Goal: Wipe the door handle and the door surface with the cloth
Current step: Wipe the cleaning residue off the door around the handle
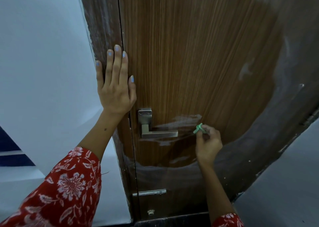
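Our right hand [208, 144] pinches a small green cloth [199, 128] between fingertips and thumb, bunched into a wad, just right of the free end of the door handle [159, 133] and close to the door surface [198, 62]; we cannot tell whether the wad actually touches the wood. Our left hand [114, 81] lies flat and open across the seam between door and frame [101, 28], gripping nothing, just above the handle's plate.

We judge the cloth light, soft and limp, so it will collapse unless we keep it balled or spread it under the fingers; a wider hold would cover more wood. The handle is rigid metal with square edges and likely smooth; we would wrap the cloth around the lever from its free end inward. The door may swing, hence the bracing palm.

There are pale smears around and below the lever. To the right and above, the wood lies open for long strokes. Left, the frame edge and the bracing hand crowd the plate. Lower down sits a small bolt [149, 192].
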Motion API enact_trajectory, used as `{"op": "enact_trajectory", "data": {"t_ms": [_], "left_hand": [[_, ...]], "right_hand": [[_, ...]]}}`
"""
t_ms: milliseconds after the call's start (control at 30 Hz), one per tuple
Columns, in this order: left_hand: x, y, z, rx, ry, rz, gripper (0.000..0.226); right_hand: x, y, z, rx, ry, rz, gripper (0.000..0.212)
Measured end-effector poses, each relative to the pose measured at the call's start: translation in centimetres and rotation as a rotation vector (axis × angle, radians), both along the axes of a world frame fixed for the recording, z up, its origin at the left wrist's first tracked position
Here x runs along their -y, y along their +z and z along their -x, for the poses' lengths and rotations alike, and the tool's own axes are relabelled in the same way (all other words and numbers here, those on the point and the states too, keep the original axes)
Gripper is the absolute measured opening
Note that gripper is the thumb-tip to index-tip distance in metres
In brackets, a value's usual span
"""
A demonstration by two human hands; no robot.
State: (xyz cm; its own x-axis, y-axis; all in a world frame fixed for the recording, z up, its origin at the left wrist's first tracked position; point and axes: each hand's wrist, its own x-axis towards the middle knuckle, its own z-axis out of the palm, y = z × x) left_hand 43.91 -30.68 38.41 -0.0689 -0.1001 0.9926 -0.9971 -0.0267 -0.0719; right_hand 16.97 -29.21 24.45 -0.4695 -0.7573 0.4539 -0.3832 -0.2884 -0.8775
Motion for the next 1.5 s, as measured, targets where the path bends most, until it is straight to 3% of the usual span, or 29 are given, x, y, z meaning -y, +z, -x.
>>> {"op": "enact_trajectory", "data": {"t_ms": [133, 333, 467, 667, 833, 1000, 1167, 1333, 1500], "left_hand": [[0.0, 0.0, 0.0, 0.005, -0.001, 0.004, 0.053], [0.0, 0.0, 0.0, -0.002, -0.001, -0.006, 0.052], [-0.1, 0.1, 0.1, 0.001, -0.007, -0.01, 0.051], [0.0, 0.1, 0.0, 0.003, -0.019, 0.009, 0.052], [-0.1, 0.1, 0.0, 0.008, -0.022, 0.004, 0.052], [-0.2, 0.1, 0.0, 0.005, -0.015, -0.006, 0.053], [-0.3, 0.2, 0.2, 0.001, -0.015, -0.009, 0.053], [-0.2, 0.1, 0.0, 0.003, -0.006, -0.013, 0.054], [-0.1, 0.1, 0.0, 0.009, -0.006, -0.005, 0.054]], "right_hand": [[0.5, 0.3, 0.7, 0.192, -0.113, -0.1, 0.021], [0.5, 1.9, -0.7, 0.063, -0.01, 0.113, 0.02], [1.0, 2.7, -0.1, 0.261, -0.104, 0.039, 0.022], [0.5, 3.9, -2.1, -0.006, 0.024, 0.216, 0.019], [0.5, 4.4, -1.7, 0.216, -0.109, 0.059, 0.021], [-0.7, 5.2, -3.0, -0.006, 0.08, 0.112, 0.017], [-0.7, 5.9, -3.0, 0.16, -0.035, 0.044, 0.016], [-1.3, 6.1, -4.4, -0.114, 0.088, 0.145, 0.014], [-1.0, 6.3, -3.6, 0.032, -0.027, 0.076, 0.015]]}}
